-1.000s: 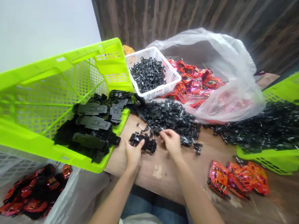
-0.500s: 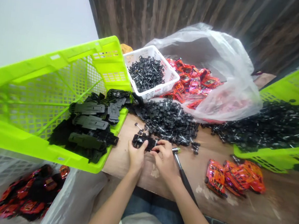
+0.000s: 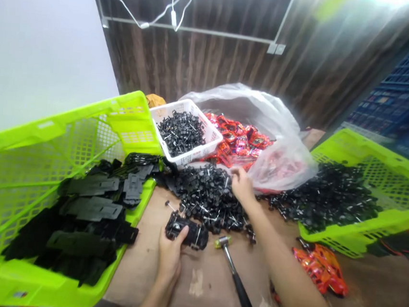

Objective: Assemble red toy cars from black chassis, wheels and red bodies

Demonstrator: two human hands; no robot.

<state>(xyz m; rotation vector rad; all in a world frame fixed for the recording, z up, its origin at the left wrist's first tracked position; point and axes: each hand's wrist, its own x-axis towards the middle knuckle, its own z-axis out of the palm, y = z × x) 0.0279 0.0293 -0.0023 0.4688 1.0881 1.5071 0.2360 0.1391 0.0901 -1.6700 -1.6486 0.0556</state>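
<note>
My left hand [image 3: 170, 254] grips a black toy car chassis [image 3: 193, 234] just above the table, thumb on top. Wheels and a thin metal axle show on the chassis. My right hand [image 3: 242, 183] is stretched forward over the far edge of a pile of black wheel axles [image 3: 211, 193], beside the clear plastic bag [image 3: 279, 165] of red car bodies [image 3: 240, 140]. Its fingers are a little bent and apart, and I see nothing in them. A hammer [image 3: 238, 277] with a yellow-green head lies on the table between my forearms.
On the left, a tilted green crate [image 3: 112, 280] holds black chassis plates [image 3: 86, 209]. A white basket [image 3: 208, 151] of wheel axles stands behind the pile. Another green crate [image 3: 347, 244] spills axles on the right. Orange-red car bodies [image 3: 321, 268] lie near my right forearm.
My right hand has left the chassis and reached forward to the bag's near edge. My left hand still holds the chassis. The camera view has tilted up, showing more wall.
</note>
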